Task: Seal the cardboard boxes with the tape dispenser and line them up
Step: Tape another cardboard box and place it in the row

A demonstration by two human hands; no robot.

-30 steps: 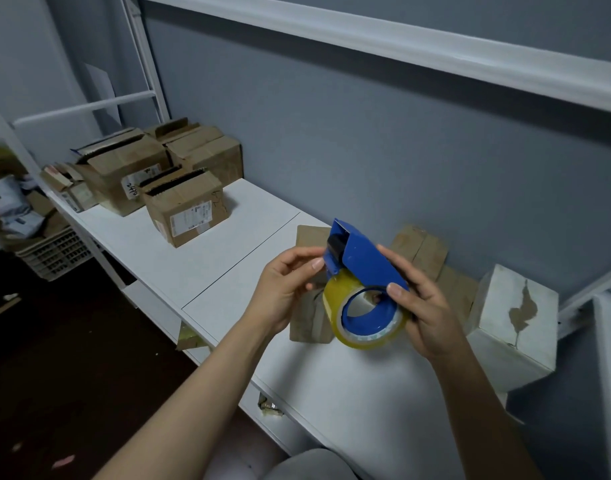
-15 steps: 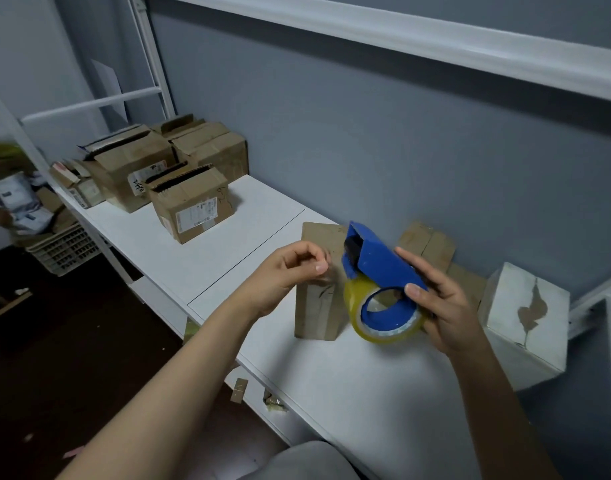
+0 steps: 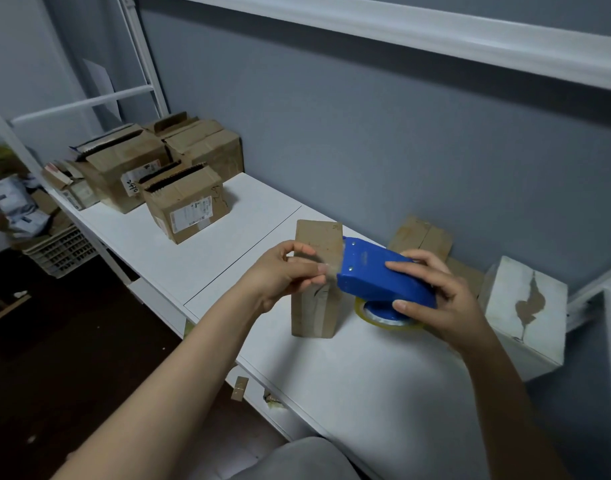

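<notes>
Blue tape dispenser gripped by curled fingers of right hand. Fingers of left hand pinch tape end (clear, faint) in front of upright box on desk.

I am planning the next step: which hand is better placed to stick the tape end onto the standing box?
Left. The left hand pinches the tape end at the mouth of the tape dispenser, in front of the standing box; the right hand grips its body.

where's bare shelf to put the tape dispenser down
Bare shelf lies between the labelled box and the upright box, and along the near edge in front of the white box. Crowded: the far-left box cluster and the brown boxes at the back.
</notes>
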